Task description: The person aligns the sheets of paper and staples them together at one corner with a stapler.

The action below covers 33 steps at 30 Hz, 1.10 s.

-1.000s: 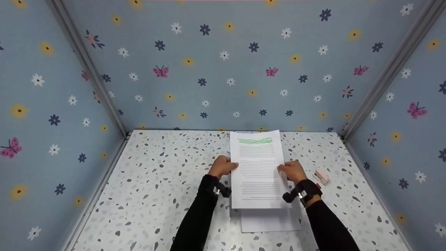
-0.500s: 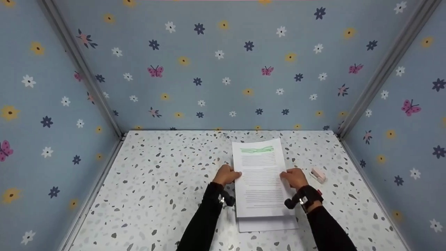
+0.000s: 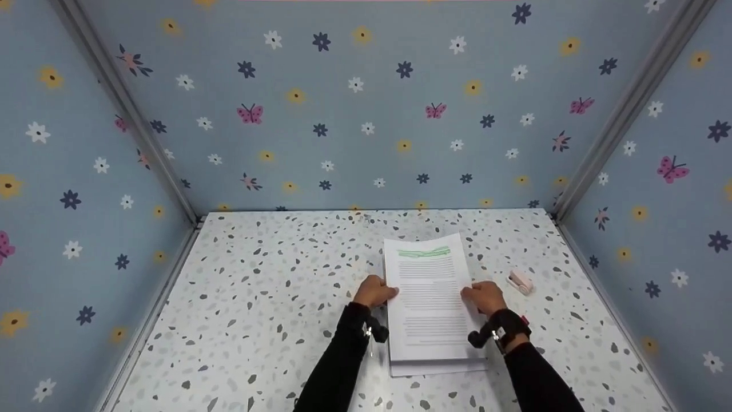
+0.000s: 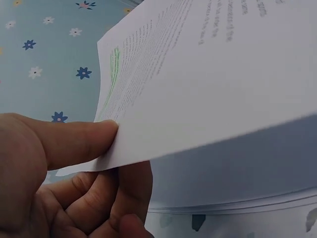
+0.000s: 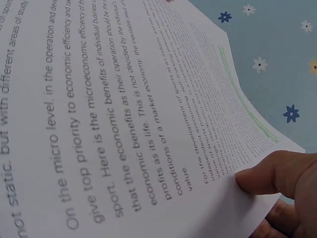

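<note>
Left hand: the left hand [image 3: 374,292] was pinching the left edge of the printed sheet [image 3: 430,297], about halfway down the page. In the left wrist view the thumb [image 4: 74,141] sat on top of the paper and the other fingers curled underneath, so that grip was closed on the sheet.

Right hand: same deal on the other side. The right hand [image 3: 485,297] had the right edge, thumb [image 5: 275,173] on top of the page in the right wrist view, the rest of the fingers mostly hidden under it. Grip closed on the sheet too.

Printed sheet: white page with lines of black text and a green highlighted bit [image 3: 424,252] near the far end. It was held a bit off the stack, bowed slightly, and lined up pretty much over it.

Stack: a paper stack [image 3: 437,367] lay flat on the surface, right under the held sheet, its near edge peeking out below. The left wrist view showed the layered edges [image 4: 237,206] of it.

Surface: white speckled terrazzo-looking surface [image 3: 257,297].

Other stuff: a small pink object [image 3: 520,281] sat on the surface just right of the right hand, not touching it; couldn't tell what it was.

Walls: blue walls [image 3: 366,114] with flowers and butterflies on three sides.
</note>
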{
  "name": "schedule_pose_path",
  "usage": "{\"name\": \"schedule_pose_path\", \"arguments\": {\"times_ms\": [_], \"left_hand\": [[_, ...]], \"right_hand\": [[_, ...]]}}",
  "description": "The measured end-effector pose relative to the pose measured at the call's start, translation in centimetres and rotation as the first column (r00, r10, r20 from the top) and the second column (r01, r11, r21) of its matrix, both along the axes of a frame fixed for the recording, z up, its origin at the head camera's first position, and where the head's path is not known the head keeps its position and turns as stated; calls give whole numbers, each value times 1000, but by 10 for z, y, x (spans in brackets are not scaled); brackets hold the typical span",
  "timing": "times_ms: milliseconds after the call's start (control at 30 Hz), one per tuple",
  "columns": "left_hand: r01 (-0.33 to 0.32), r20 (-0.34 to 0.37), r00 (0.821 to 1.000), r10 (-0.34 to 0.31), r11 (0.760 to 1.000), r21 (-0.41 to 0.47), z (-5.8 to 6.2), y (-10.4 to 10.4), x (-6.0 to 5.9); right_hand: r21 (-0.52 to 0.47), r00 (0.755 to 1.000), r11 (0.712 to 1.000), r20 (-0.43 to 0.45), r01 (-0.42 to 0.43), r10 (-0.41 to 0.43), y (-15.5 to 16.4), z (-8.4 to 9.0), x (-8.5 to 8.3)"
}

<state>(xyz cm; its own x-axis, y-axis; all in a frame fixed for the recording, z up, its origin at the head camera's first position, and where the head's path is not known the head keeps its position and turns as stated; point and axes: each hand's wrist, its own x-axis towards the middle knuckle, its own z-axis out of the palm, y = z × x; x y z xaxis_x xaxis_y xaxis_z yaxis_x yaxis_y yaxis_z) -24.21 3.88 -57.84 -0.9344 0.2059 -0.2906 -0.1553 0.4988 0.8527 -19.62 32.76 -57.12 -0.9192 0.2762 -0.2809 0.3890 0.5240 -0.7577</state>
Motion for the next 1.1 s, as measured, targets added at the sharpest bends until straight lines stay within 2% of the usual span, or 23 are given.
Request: {"name": "schedule_pose_path", "arguments": {"times_ms": [233,567,800,1000,1100], "left_hand": [[1,-15,1000,-3,996,-90,-5,1,4],[18,-56,998,-27,988,-152,-15,1,7],[-6,-68,998,-4,989,-149,-20,1,6],[5,-84,996,-23,977,-211,-18,-1,8],[17,-80,996,-35,977,-213,-15,-2,10]], "right_hand": [[18,998,999,-47,-42,43,-1,-7,2],[59,1000,998,-5,-14,14,-1,-17,6],[49,1000,999,-15,-11,11,0,-18,7],[60,1000,998,-20,-17,19,2,-20,10],[67,997,997,-66,-34,38,3,-22,12]]}}
